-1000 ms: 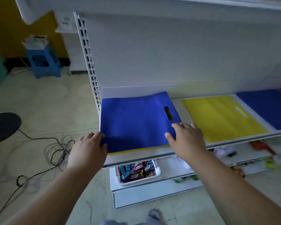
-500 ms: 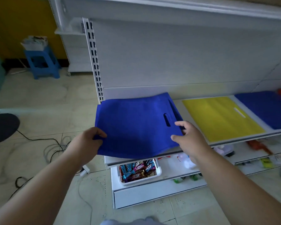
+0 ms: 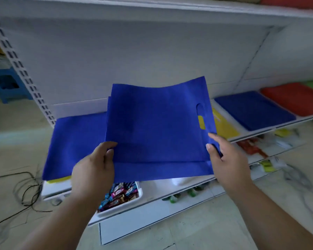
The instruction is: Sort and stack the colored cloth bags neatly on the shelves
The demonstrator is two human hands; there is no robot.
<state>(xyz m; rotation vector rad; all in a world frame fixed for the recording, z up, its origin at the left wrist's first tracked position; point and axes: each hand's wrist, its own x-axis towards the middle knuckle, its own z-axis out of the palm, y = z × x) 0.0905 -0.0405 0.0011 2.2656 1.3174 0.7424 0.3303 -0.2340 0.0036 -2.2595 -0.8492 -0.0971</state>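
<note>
Hands hold the work: left hand pinches the near-left edge of the lifted blue bags, right hand grips their near-right corner below the handle slot, raised clear of the shelf. More blue cloth lies beneath at left. Risk: the loose layers may fan apart and land crooked. Yellow bag is mostly hidden; lower-shelf items are blurred.

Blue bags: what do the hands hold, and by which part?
Both grip blue bags: left hand at the near-left corner, right hand at the near-right corner.
</note>
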